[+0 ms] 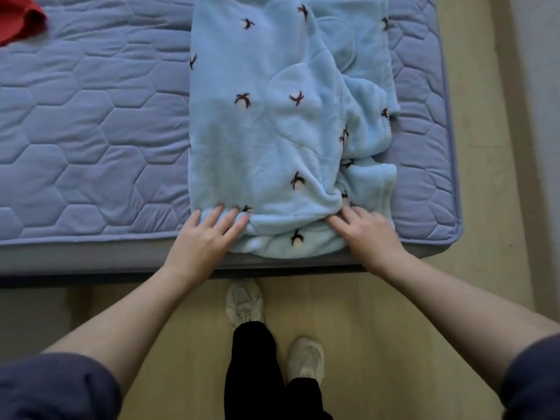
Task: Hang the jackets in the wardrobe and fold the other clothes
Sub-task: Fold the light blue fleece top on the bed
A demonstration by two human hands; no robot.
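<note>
Both forearms were stretched forward from dark sleeves. The left hand was laid flat on the near left corner of a pale blue fleece garment, its fingers straight and spread, with nothing clasped. The right hand was set on the near right corner, fingers straight, their tips pressed against a bunched fold; whether the thumb was tucked beneath could not be told. The garment, dotted with small dark bird shapes, was spread partly folded on the quilted bed, towards its right end, with its near hem at the bed's edge. A red cloth was seen at the far left. Below, a pale wooden floor, white shoes and black trousers were shown.
</note>
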